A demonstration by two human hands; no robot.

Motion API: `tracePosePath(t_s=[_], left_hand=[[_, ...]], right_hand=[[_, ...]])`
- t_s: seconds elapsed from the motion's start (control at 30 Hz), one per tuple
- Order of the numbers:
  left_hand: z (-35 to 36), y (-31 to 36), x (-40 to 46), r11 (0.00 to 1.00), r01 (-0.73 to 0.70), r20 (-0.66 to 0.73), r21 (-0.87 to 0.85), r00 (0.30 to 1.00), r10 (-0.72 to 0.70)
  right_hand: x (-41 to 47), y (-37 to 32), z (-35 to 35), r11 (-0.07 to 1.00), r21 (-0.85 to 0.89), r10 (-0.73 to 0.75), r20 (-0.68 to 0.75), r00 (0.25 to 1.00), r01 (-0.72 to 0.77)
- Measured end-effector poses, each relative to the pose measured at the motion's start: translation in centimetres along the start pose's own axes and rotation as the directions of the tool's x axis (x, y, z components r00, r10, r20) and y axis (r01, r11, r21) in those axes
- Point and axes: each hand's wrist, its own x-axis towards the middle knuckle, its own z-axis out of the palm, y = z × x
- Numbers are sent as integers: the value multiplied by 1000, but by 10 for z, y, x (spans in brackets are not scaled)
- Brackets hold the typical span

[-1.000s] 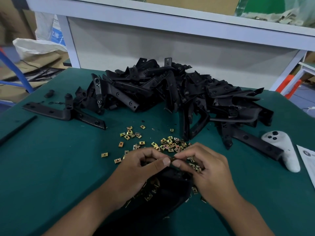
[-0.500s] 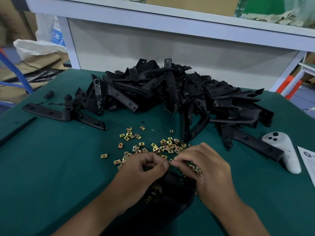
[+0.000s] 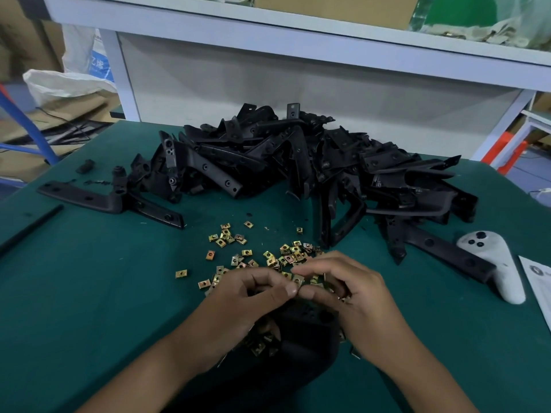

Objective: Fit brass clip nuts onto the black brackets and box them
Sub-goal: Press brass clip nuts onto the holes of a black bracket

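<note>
Right at your grip, the black bracket [image 3: 310, 323] lies on the green surface [image 3: 89, 293], mostly hidden beneath both hands, its near end lost in shadow. Your left hand [image 3: 238, 305] and right hand [image 3: 354, 296] meet above it, fingers curled, thumb tips almost touching. Whatever they pinch is too small and too covered to name; a clip nut [image 3: 298, 280] shows just past the fingertips, but whether it is held cannot be told. More brass nuts [image 3: 262, 344] peek out under your left palm. Beyond the grip, loose clip nuts [image 3: 256, 251] scatter outward. Farther still sits the heap of black brackets [image 3: 298, 162]. Well off to the right rests a white controller [image 3: 495, 263], beside a sheet of paper [image 3: 539, 281] cut off by the edge.
</note>
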Motion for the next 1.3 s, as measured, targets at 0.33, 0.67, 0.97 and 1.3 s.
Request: tracePosePath(t_s=[0.33,0.67,0.97,1.3], left_hand=[[-2,3,0,999,9,7,-36,1000,-9],[5,7,-2,987,-150,-70,-57,987,146],[4,9,-4,985,-174,-85,-12,981,173],[5,7,-4,988,-156,-151,9,976,156]], right_hand=[[1,-1,-1,996,-32,81,-55,995,-83],[2,-12,3,812,430,393,96,915,-394],[3,-14,4,715,530,435,174,883,-457],[3,-14,7,722,545,436,119,892,-425]])
